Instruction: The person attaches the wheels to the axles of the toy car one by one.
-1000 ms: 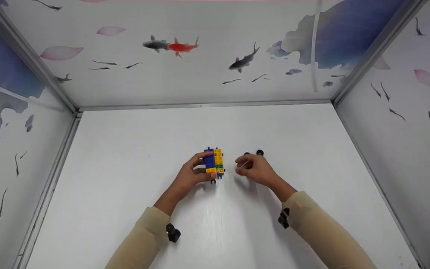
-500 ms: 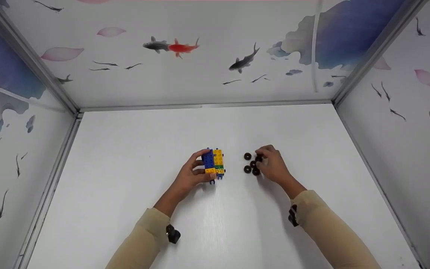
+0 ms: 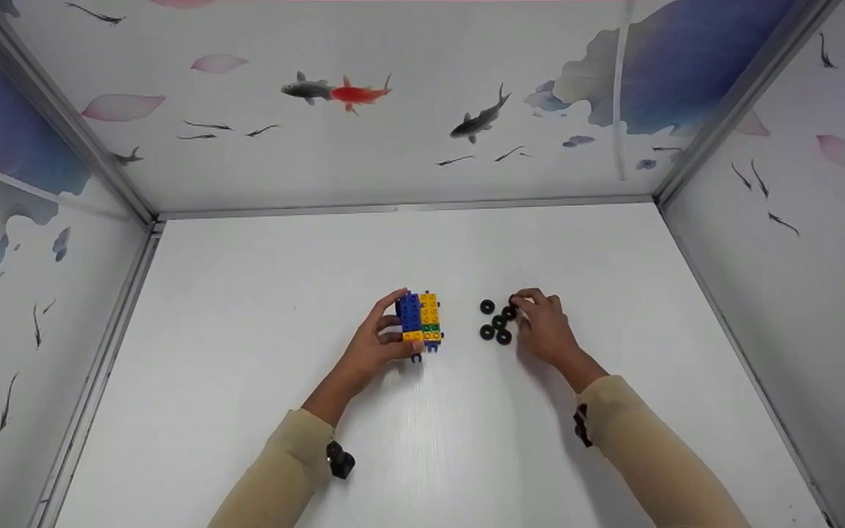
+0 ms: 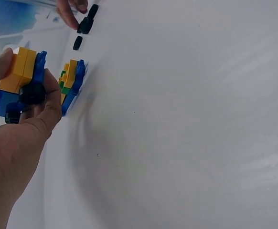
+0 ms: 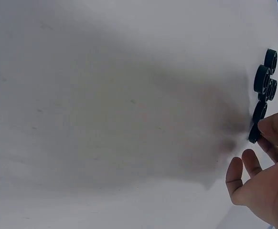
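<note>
My left hand grips a toy brick vehicle of blue and yellow bricks, with black wheels on its underside in the left wrist view. Close beside it on the table is a second brick build, yellow, green and blue; the head view does not show whether the two touch. To the right, several loose black toy wheels form a loose cluster. My right hand is at the cluster's far right, its thumb and a finger pinching a black wheel, partly hidden by the fingertips.
A white table lies under both hands. Printed panels with fish and petals enclose it at the back and both sides, edged by a metal frame. Small black devices are strapped at both sleeves.
My right hand has moved right and away from the brick builds, first over the loose wheels, then to the far-right one, uncovering the others. My left hand has stayed nearly still with the vehicle.
</note>
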The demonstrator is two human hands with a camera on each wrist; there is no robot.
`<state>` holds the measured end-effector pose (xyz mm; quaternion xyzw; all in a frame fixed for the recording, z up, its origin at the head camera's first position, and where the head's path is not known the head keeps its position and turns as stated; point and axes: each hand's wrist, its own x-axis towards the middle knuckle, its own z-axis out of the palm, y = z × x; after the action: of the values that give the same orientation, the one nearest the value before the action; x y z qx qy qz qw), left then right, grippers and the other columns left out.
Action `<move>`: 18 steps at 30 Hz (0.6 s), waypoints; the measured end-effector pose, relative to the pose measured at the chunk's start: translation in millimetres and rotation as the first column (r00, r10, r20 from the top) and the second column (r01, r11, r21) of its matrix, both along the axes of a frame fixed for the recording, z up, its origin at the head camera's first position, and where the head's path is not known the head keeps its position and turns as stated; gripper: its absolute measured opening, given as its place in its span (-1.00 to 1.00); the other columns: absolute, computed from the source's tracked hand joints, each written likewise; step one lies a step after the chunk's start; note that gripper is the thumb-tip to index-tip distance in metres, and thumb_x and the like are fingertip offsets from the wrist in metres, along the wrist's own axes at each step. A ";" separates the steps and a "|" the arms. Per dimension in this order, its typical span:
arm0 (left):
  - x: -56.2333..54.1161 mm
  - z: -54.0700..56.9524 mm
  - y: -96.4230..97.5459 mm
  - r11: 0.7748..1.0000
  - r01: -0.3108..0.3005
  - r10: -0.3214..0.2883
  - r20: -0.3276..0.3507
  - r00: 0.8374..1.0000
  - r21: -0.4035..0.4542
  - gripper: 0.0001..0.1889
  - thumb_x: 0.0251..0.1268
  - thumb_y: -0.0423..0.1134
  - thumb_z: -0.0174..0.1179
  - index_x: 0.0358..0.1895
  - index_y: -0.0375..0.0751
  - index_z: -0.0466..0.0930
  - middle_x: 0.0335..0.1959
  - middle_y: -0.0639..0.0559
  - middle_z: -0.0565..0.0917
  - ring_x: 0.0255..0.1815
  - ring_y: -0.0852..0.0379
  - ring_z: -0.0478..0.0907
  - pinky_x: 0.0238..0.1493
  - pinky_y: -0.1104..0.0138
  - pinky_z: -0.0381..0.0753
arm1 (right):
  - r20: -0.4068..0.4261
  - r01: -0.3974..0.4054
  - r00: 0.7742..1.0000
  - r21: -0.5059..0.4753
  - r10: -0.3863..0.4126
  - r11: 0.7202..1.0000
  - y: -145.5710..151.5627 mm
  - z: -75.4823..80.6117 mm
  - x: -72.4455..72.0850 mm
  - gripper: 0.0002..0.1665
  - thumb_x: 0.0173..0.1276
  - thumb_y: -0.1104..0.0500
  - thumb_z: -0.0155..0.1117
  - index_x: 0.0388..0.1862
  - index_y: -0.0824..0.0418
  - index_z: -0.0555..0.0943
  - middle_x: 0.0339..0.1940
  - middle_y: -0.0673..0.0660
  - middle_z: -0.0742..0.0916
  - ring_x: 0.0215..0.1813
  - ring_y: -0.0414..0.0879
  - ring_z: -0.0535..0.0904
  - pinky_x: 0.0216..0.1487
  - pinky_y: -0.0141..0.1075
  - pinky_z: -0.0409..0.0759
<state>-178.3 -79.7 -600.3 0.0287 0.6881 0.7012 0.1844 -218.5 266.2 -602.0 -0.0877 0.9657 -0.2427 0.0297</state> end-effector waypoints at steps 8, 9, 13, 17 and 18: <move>0.1 -0.9 -0.9 1.000 0.002 -0.002 0.000 1.000 0.008 0.02 0.30 -0.18 0.65 0.68 0.59 0.24 0.46 -0.23 0.50 0.31 -0.14 0.73 0.25 0.10 0.84 | -0.033 0.033 0.999 0.034 -0.031 0.999 2.1 5.4 -0.9 -0.70 0.62 0.35 0.27 0.22 0.42 0.72 0.29 0.33 0.68 0.30 0.34 0.60 0.23 0.28 0.69; 0.1 -1.1 -1.1 1.000 0.000 0.000 0.002 1.000 0.008 0.02 0.29 -0.18 0.65 0.67 0.60 0.25 0.46 -0.23 0.50 0.31 -0.14 0.73 0.24 0.10 0.84 | -0.038 0.037 0.999 0.036 -0.036 0.999 2.3 5.7 -0.9 -0.73 0.61 0.35 0.28 0.17 0.43 0.72 0.25 0.33 0.68 0.27 0.33 0.61 0.24 0.25 0.69; 0.5 -1.1 -1.7 1.000 0.000 0.000 0.005 1.000 0.006 0.02 0.28 -0.19 0.66 0.66 0.61 0.26 0.45 -0.22 0.50 0.30 -0.13 0.74 0.24 0.09 0.85 | -0.045 0.060 0.997 0.042 -0.058 0.997 2.9 7.1 0.0 -0.84 0.57 0.35 0.34 0.01 0.43 0.74 0.11 0.31 0.69 0.17 0.30 0.64 0.22 0.21 0.68; 1.4 -1.0 -2.3 1.000 0.002 -0.002 0.011 1.000 0.015 0.02 0.27 -0.19 0.66 0.66 0.60 0.25 0.45 -0.21 0.51 0.30 -0.12 0.74 0.24 0.09 0.85 | -0.049 0.074 0.996 0.054 -0.071 0.996 3.0 7.4 1.8 -0.89 0.53 0.36 0.38 -0.11 0.42 0.77 0.01 0.29 0.70 0.09 0.27 0.66 0.17 0.17 0.70; 1.6 -0.9 -2.5 1.000 0.003 -0.004 0.011 1.000 0.020 0.02 0.27 -0.20 0.66 0.66 0.60 0.25 0.45 -0.22 0.51 0.30 -0.12 0.74 0.23 0.08 0.85 | -0.050 0.077 0.996 0.051 -0.074 0.996 3.4 6.9 2.2 -0.90 0.53 0.36 0.38 -0.13 0.42 0.77 0.00 0.28 0.70 0.08 0.26 0.67 0.16 0.15 0.71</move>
<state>-176.7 -82.1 -601.2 0.0278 0.6800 0.7078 0.1892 -216.3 269.6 -595.1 -0.0562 0.9748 -0.2159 -0.0002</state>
